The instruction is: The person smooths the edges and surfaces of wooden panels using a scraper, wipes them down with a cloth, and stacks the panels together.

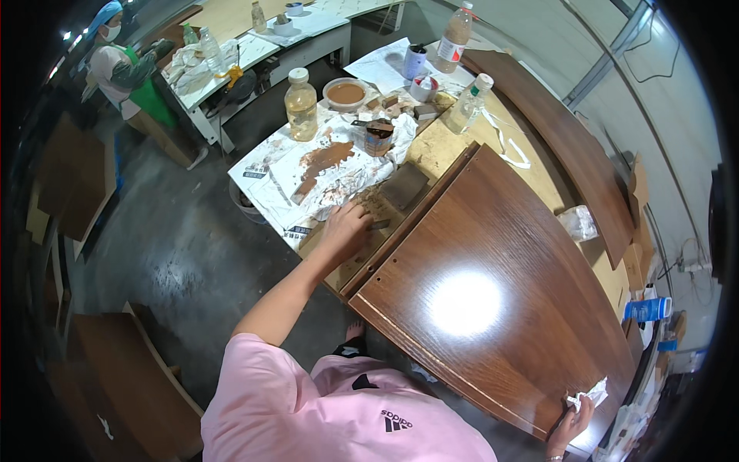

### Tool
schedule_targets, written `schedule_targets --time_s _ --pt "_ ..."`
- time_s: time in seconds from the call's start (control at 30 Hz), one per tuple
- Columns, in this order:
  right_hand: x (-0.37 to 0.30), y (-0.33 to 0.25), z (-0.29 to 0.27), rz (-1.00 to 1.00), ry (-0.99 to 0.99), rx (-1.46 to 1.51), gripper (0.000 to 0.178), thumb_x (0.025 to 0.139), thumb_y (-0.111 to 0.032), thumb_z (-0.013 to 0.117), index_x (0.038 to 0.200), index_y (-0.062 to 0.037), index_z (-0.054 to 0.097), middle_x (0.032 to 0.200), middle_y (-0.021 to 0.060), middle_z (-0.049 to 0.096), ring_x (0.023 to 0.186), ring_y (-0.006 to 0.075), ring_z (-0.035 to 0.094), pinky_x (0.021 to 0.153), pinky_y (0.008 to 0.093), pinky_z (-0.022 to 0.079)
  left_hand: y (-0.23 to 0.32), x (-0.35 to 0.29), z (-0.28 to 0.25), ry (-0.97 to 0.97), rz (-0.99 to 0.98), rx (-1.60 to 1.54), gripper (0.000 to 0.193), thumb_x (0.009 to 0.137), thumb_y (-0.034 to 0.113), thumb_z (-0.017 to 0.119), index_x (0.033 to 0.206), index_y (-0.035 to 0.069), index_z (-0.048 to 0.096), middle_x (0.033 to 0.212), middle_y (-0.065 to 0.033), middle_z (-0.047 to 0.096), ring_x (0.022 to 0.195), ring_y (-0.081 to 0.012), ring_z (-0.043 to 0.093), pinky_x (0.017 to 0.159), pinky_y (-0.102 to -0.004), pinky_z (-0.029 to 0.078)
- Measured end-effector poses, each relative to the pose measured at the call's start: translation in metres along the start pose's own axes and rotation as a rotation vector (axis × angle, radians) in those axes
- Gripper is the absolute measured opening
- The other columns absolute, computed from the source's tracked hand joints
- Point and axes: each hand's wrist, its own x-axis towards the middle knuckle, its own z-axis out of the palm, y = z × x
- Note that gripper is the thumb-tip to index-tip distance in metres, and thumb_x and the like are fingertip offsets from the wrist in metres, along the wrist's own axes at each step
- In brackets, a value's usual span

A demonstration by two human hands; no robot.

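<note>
A large dark brown wood-grain panel (508, 223), glossy with a bright reflection, slants across the work table in front of me. Over its near right corner, my right hand (570, 425) grips a crumpled white tissue (590, 393). My left hand (346, 229) is closed at the table's left side, beside the panel's edge. From its fingers pokes a small dark flat piece (379, 225), whose kind I cannot make out. Just beyond that hand lies a dark flat rectangular block (404, 185). Small holes and a pale line run along the panel's near left edges.
Stained white paper (265, 173) carries a yellowish bottle (301, 108), a bowl of brown paste (346, 94) and an open can (378, 138) with a tool across it. Another brown panel (554, 135) lies at the far right. A co-worker (127, 85) stands far left near another table.
</note>
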Motion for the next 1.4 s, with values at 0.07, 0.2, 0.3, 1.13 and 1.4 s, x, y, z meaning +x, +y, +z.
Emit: schedule_targets --time_s 0.07,0.2,0.3,1.13,1.4 --pt "0.003 -0.009 0.002 -0.004 -0.019 0.019 0.033 0.084 0.002 0.048 0.114 0.0052 0.06 0.118 0.0184 0.057 0.113 0.0337 0.054 0.101 0.0408 0.04 -0.003 0.0 0.006 0.004 0.001 -0.011 0.014 0.075 0.018 0.071 0.086 0.011 0.068 0.088 -0.0048 0.059 0.097 -0.023 0.056 0.082 -0.038 0.042" --pt "0.005 -0.018 0.0 -0.025 -0.023 -0.06 0.032 0.083 0.002 0.049 0.113 0.0049 0.06 0.117 0.0187 0.057 0.112 0.0346 0.054 0.102 0.0406 0.039 -0.01 -0.001 0.012 0.044 0.024 0.015 0.011 0.076 0.015 0.067 0.085 0.009 0.066 0.086 -0.0082 0.059 0.093 -0.0273 0.059 0.076 -0.0411 0.046" --pt "0.005 -0.02 0.008 -0.005 0.054 -0.051 0.035 0.075 0.008 0.05 0.108 0.0041 0.061 0.112 0.0184 0.056 0.108 0.036 0.054 0.1 0.0419 0.041 -0.024 0.004 0.008 0.01 -0.053 0.11 0.012 0.077 0.012 0.064 0.088 0.008 0.065 0.082 -0.0112 0.061 0.083 -0.0326 0.062 0.068 -0.0437 0.049" --pt "-0.026 -0.009 -0.026 -0.224 0.105 0.13 0.029 0.066 -0.011 0.067 0.094 -0.0031 0.066 0.091 0.0145 0.062 0.085 0.0307 0.062 0.072 0.0402 0.051 0.558 0.079 -0.037 -0.66 0.733 -0.891 0.015 0.083 -0.005 0.065 0.097 -0.004 0.071 0.083 -0.0018 0.052 0.075 -0.0097 0.049 0.064 -0.024 0.039" --pt "-0.151 0.124 -0.153 -0.108 0.226 0.324 0.03 0.062 -0.01 0.072 0.092 -0.0066 0.07 0.091 0.0094 0.065 0.079 0.0268 0.065 0.068 0.0377 0.053 0.781 0.014 0.097 -0.713 0.631 -0.756 0.014 0.08 0.002 0.073 0.092 -0.003 0.071 0.074 -0.0066 0.065 0.064 -0.0101 0.056 0.06 -0.0259 0.046"
